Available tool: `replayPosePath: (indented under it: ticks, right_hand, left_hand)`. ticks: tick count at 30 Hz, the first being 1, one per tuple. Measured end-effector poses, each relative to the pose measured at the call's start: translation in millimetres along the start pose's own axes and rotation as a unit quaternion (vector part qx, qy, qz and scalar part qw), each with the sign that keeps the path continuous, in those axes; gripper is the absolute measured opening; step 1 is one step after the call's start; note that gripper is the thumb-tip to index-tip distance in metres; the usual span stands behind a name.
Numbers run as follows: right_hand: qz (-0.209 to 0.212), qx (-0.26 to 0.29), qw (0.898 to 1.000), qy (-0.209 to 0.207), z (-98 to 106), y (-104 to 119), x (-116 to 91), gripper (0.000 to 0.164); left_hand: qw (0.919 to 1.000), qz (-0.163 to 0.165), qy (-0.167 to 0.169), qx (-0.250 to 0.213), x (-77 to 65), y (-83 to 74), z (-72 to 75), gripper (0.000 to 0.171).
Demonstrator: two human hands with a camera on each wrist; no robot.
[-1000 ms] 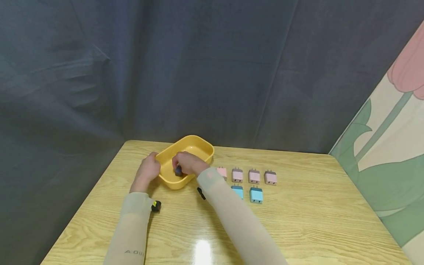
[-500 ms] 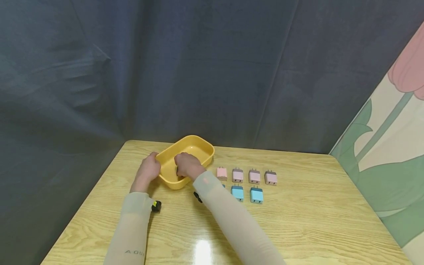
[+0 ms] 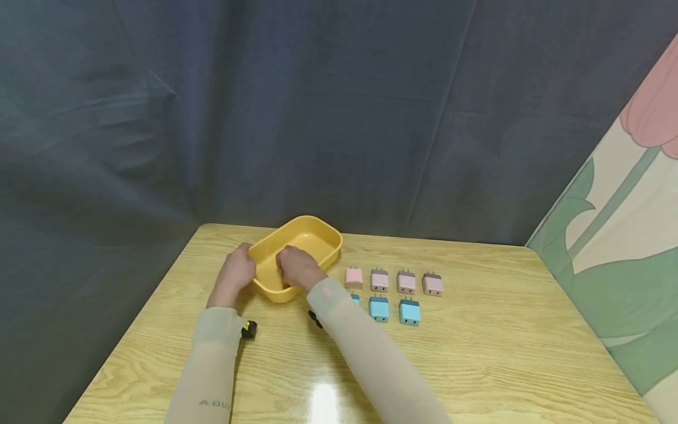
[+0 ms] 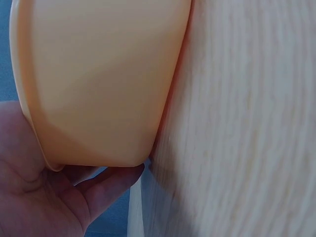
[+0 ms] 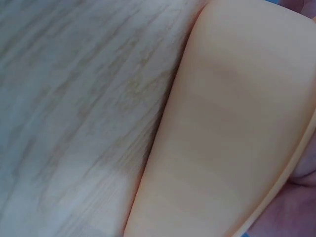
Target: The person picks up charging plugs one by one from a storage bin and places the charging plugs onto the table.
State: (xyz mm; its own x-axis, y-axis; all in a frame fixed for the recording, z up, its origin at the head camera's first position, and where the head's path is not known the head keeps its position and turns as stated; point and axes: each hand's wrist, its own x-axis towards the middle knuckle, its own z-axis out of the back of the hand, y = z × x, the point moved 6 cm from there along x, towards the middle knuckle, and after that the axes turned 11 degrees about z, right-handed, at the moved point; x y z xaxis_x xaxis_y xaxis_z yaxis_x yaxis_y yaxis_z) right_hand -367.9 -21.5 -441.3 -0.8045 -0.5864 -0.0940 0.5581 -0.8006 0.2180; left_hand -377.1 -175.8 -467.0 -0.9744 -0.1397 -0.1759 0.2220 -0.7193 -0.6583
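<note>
A yellow plastic bin (image 3: 318, 232) stands slanted at the back left of the table. My left hand (image 3: 238, 271) grips its left end; in the left wrist view the thumb lies at the rim and the fingers reach along the outer wall. My right hand (image 3: 298, 266) is down inside the bin, fingers pointing to its floor. Its fingertips are hidden, and I cannot tell whether they hold anything. The right wrist view shows mostly the bin's outer wall (image 5: 222, 123), with part of the right hand (image 5: 291, 207) beyond the rim.
Right of the bin, a row of wall chargers lies prongs away: a pink one (image 3: 354, 277), then several mauve ones (image 3: 406, 282). Nearer are blue chargers (image 3: 409, 312), one partly behind my right sleeve (image 3: 365, 347). A dark curtain (image 3: 339, 118) hangs behind the table (image 3: 503, 330).
The dark blue block seen under my right fingertips a second ago is now hidden by the hand, which has turned and sunk slightly in the bin. My left hand stays put.
</note>
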Motion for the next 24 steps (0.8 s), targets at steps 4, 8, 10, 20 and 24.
replayPosePath:
  ticks: [4, 8, 10, 20, 24]
  right_hand:
    - [-0.002, -0.005, 1.0, -0.001, -0.7, 0.9, 0.0, 0.027]
    - [0.003, -0.005, 1.0, -0.007, -1.0, 1.5, 0.0, 0.027]
    - [0.005, -0.004, 1.0, -0.011, -0.6, 1.9, 0.1, 0.027]
    - [0.011, -0.024, 0.999, -0.039, -0.4, 3.4, 0.0, 0.03]
    - [0.016, -0.051, 0.997, -0.059, 3.3, 5.2, -1.5, 0.03]
  left_hand:
    - [0.9997, -0.017, -0.002, -0.018, 10.7, 10.6, -3.8, 0.055]
    - [0.9996, -0.016, -0.003, -0.023, 2.6, 5.8, -1.3, 0.054]
    - [0.9999, -0.004, -0.004, -0.011, -6.8, -2.8, 2.5, 0.055]
    - [0.9999, 0.009, 0.006, -0.009, -7.8, -4.7, 1.5, 0.056]
    - [0.9999, 0.009, 0.008, -0.011, -5.7, -4.9, 0.8, 0.056]
